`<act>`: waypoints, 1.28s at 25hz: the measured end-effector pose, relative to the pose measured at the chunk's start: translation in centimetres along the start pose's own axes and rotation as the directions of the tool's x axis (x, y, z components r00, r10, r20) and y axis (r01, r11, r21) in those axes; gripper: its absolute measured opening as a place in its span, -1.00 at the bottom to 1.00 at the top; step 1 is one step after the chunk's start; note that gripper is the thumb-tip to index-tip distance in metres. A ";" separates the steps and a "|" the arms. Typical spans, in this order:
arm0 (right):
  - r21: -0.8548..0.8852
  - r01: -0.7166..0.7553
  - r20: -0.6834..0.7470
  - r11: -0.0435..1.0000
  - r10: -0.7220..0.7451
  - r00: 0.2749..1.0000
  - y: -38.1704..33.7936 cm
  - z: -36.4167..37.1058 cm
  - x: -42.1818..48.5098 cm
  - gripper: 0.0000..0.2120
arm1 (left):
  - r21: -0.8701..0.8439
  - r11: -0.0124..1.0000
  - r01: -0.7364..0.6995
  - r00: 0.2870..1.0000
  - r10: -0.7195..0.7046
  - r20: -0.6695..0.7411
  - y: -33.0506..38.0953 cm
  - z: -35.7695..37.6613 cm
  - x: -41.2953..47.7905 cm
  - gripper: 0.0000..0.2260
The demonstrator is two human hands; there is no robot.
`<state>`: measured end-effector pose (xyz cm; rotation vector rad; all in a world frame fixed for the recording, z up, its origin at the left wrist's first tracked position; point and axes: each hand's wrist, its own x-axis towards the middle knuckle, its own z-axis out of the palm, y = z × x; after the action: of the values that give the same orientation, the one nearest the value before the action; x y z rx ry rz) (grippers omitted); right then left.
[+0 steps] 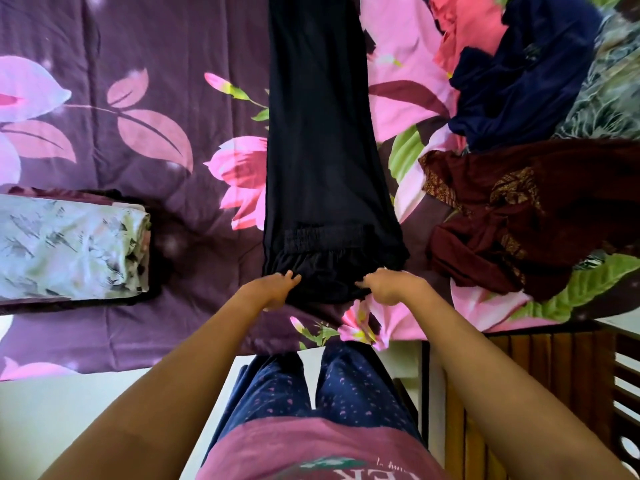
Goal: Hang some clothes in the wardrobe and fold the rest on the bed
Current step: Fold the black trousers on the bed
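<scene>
While standing at the near edge of a bed (138,98) spread with a purple, pink-flowered sheet, a person takes hold of the near end of a long black garment (322,133), which lies flat down the middle of the bed and stretches to its far side. The left hand (273,291) and right hand (388,287) sit side by side, fingers curled into the gathered cloth at its near edge. A folded pale printed garment (69,244) rests at the left. To the right lies a loose pile: a maroon garment (512,216) with gold trim, a navy garment (519,74) beyond it, and a coral garment (464,26) at the far side.
</scene>
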<state>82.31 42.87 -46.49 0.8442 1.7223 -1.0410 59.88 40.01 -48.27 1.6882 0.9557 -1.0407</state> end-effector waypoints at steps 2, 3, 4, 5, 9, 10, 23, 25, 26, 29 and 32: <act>0.015 0.045 0.161 0.999 -0.046 0.986 -1.0 -0.5 -1.1 -0.55 | -0.042 0.998 -0.035 0.989 0.041 0.139 0.4 0.7 -1.2 -0.43; 0.000 0.059 0.247 0.998 -0.058 0.967 -1.5 -0.5 -1.7 -0.58 | -0.104 0.994 -0.028 0.974 0.050 0.222 0.6 1.0 -1.8 -0.47; -0.020 0.078 0.316 0.997 -0.068 0.946 -1.9 -0.5 -2.1 -0.60 | -0.206 0.978 0.017 0.950 0.049 0.308 0.9 1.3 -2.3 -0.50; -0.022 0.093 0.357 0.995 -0.079 0.931 -2.0 -0.5 -2.4 -0.61 | -0.322 0.944 0.070 0.926 0.059 0.374 1.1 1.4 -2.9 -0.52; 0.127 0.009 0.214 0.992 -0.036 0.976 -0.3 -2.5 -2.5 -0.59 | -0.447 0.893 0.046 0.977 0.053 0.207 -0.6 -1.7 -3.5 -0.68; 0.140 -0.024 0.128 0.990 0.006 0.992 0.4 -3.5 -2.1 -0.58 | -0.430 0.902 0.021 0.997 0.016 0.082 -1.6 -2.8 -3.2 -0.69; 0.084 0.009 -0.818 0.996 0.064 0.572 1.4 -2.2 3.4 -0.57 | -0.351 0.920 -0.172 0.724 -0.123 -0.679 -2.3 -0.8 2.6 -0.50; 0.103 -0.071 -0.617 0.992 0.120 0.778 0.9 -0.3 4.0 -0.39 | -0.335 0.936 -0.112 0.792 -0.120 -0.599 -1.5 1.1 3.5 -0.30; 0.072 -0.119 -0.537 0.990 0.139 0.832 0.9 0.7 4.4 -0.26 | -0.314 0.947 -0.072 0.815 -0.125 -0.566 -1.2 1.9 3.8 -0.19; 0.004 -0.185 -0.487 0.983 0.164 0.858 1.5 2.3 5.3 -0.06 | -0.275 0.960 0.045 0.843 -0.184 -0.505 -0.6 3.4 4.6 -0.05; -0.022 -0.190 -0.531 0.982 0.149 0.834 1.9 3.0 5.7 -0.11 | -0.222 0.968 0.119 0.801 -0.226 -0.555 0.0 3.8 5.1 -0.18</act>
<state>83.08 41.43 -53.00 1.2990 2.0749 -0.6483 60.75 37.15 -53.91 1.8229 1.5730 -0.5188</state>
